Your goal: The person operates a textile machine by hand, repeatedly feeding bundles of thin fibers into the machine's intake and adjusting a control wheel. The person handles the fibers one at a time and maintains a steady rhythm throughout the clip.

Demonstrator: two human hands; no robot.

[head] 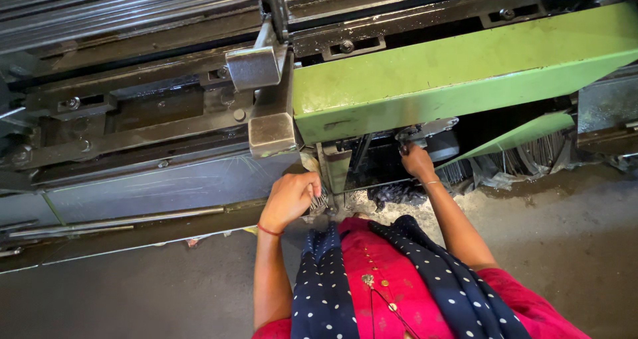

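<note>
My left hand (290, 198) is closed around a small bundle of thin metal pins (320, 201), held near the lower front of a large machine. A red thread circles that wrist. My right hand (417, 161) reaches up into a dark opening under the green metal cover (458, 73) and its fingers pinch a small metal part (407, 146) there. What lies deeper in the opening is hidden in shadow.
Dark greasy steel rails and bolted plates (133, 106) run across the machine to the left. A metal block (271, 134) juts out above my left hand. Bundled wires and crumpled plastic (525, 159) lie under the green cover at right. Grey concrete floor (133, 286) spreads below.
</note>
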